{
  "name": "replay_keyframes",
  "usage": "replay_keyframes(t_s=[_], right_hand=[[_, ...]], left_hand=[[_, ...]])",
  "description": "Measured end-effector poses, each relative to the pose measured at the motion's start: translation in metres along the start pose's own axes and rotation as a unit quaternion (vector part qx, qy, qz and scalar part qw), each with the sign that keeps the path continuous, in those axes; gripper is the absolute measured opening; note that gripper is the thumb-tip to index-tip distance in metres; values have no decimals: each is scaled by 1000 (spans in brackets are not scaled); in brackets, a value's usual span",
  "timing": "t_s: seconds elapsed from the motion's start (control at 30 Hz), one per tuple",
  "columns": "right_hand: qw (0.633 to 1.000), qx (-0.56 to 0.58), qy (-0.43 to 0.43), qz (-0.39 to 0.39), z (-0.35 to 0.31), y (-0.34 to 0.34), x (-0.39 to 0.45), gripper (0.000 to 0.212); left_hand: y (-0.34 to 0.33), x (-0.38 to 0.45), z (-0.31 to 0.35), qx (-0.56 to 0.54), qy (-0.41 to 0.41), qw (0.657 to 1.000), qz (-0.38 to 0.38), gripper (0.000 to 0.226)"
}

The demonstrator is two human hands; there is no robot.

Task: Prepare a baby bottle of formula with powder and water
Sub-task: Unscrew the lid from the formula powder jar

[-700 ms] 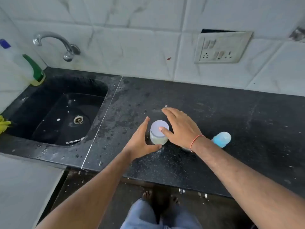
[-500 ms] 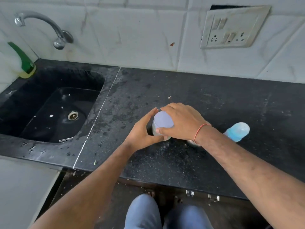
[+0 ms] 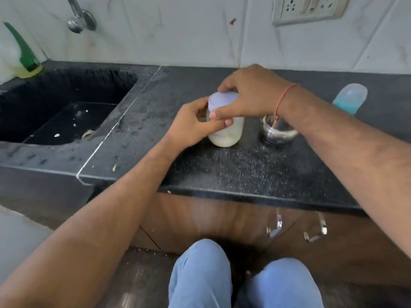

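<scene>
A short baby bottle point(image 3: 226, 135) with milky white formula stands on the black counter point(image 3: 233, 172). A pale lilac cap point(image 3: 222, 101) sits on its top. My right hand point(image 3: 251, 94) grips that cap from above and the right. My left hand point(image 3: 193, 125) holds the bottle's left side, thumb and fingers wrapped around its neck. A small steel bowl point(image 3: 278, 133) stands just right of the bottle, partly under my right wrist. A blue, clear-capped bottle point(image 3: 350, 98) lies further right on the counter.
A black sink point(image 3: 64, 112) lies to the left, with a tap point(image 3: 79, 18) above it and a green-nozzled bottle point(image 3: 24, 56) at its back corner. A wall socket point(image 3: 309, 7) is at the upper right. Wooden cabinet doors with handles point(image 3: 275, 225) sit below the counter edge.
Both hands have closed on the bottle: the right one dropped over the cap, the left one took the body. My head has moved lower and closer to the counter.
</scene>
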State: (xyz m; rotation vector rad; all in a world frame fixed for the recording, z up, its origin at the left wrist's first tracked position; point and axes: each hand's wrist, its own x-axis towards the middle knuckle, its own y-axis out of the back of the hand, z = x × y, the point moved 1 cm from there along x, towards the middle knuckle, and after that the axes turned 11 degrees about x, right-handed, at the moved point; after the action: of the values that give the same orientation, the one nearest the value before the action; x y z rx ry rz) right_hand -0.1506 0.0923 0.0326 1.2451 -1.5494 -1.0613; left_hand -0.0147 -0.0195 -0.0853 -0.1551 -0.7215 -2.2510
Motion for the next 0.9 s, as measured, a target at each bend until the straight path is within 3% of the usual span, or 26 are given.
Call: replay_keyframes(t_s=[0.17, 0.3, 0.5, 0.67, 0.77, 0.9], right_hand=[[1000, 11, -13, 1, -21, -1, -32, 69], [1000, -5, -11, -23, -37, 6, -47, 59], [997, -39, -3, -66, -42, 11, -41, 53], [996, -24, 14, -82, -34, 12, -39, 51], [995, 13, 21, -98, -31, 13, -38, 58], [983, 29, 2, -183, -29, 23, -30, 74]], left_hand=[[-4, -29, 9, -10, -4, 1000, 9, 37], [-11, -50, 20, -21, 8, 999, 39, 51], [-17, -49, 15, -28, 13, 998, 49, 41], [-16, -48, 14, -35, 14, 998, 47, 56], [-16, -47, 12, -39, 15, 999, 35, 48], [-17, -47, 9, -63, 13, 998, 22, 46]])
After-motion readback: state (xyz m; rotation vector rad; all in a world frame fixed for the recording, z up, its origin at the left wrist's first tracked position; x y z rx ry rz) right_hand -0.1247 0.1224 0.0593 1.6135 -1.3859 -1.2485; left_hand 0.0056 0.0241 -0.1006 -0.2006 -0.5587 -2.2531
